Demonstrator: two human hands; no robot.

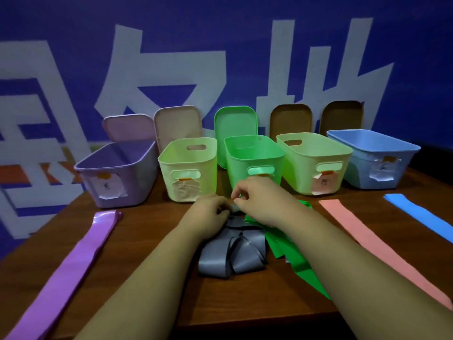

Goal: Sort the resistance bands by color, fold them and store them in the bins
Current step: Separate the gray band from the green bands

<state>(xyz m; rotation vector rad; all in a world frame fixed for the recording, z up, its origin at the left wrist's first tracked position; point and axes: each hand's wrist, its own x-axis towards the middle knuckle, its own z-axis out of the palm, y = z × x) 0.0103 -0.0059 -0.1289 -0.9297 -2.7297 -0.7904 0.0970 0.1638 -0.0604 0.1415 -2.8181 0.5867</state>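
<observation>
1. Far to the left of the green bin (252,158), a purple band (66,273) lies flat and stretched out on the wooden table (171,278).
2. A purple bin (117,175) stands at the left end of the same row as the green bin, with a pale yellow bin (188,173) between the two.
3. Just in front of the green bin, the left hand (210,214) has its fingers curled down, gripping the top end of the grey band (232,256).
4. The grey band sits in a loose folded heap in front of the green bin, nearer the person.
5. The right hand (259,200) hovers right before the green bin's front wall, fingers curled and thumb pinched to forefinger; I cannot tell what they hold.
6. A green band (289,251) lies crumpled under the right forearm, touching the grey one.
7. Right of the green bin stand a second pale yellow bin (316,163) and then a blue bin (375,160).
8. A pink band (382,246) and a blue band (421,217) lie flat to the green bin's right, in front of those bins.
</observation>
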